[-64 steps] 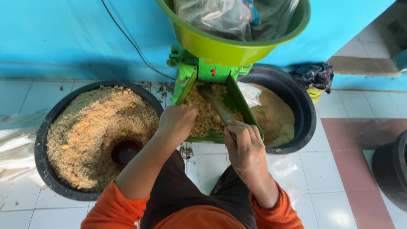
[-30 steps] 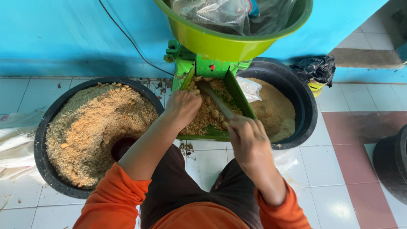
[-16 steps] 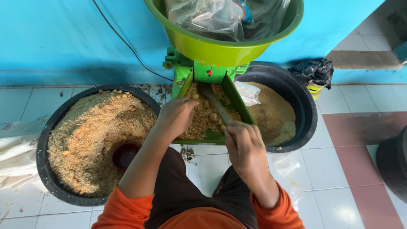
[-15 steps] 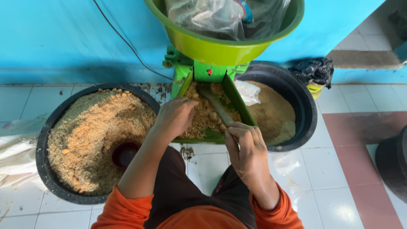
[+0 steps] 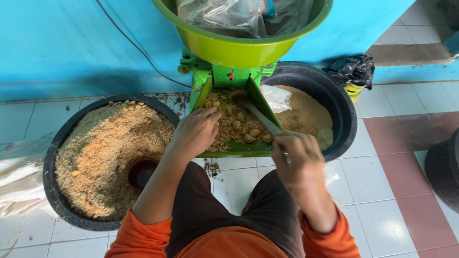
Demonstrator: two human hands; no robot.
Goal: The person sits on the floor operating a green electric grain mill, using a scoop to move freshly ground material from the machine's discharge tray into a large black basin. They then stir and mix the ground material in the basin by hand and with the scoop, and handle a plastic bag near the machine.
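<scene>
A green grinding machine (image 5: 224, 79) stands against a blue wall, with a green feed tray (image 5: 239, 149) sloping toward me. The tray holds brown crumbly meal with pale lumps (image 5: 236, 124). My left hand (image 5: 195, 134) rests palm-down on the meal at the tray's left side, fingers curled into it. My right hand (image 5: 295, 155) is closed around the handle of a flat stick (image 5: 260, 117) whose far end lies in the meal near the machine's throat. A lime-green basin (image 5: 229, 45) sits on top of the machine with a clear plastic bag (image 5: 229, 14) in it.
A black tub (image 5: 57, 200) of coarse brown meal with a dark scoop (image 5: 141, 173) sunk in it stands at left. A second black tub (image 5: 346, 119) of finer meal sits behind the tray at right. A black bag (image 5: 354, 69), a white sack (image 5: 19, 181) and a cable (image 5: 138, 48) are nearby.
The left hand has shifted back and forth over the meal on the tray; the right hand has kept the stick, sliding it slightly. The camera has moved a little.
</scene>
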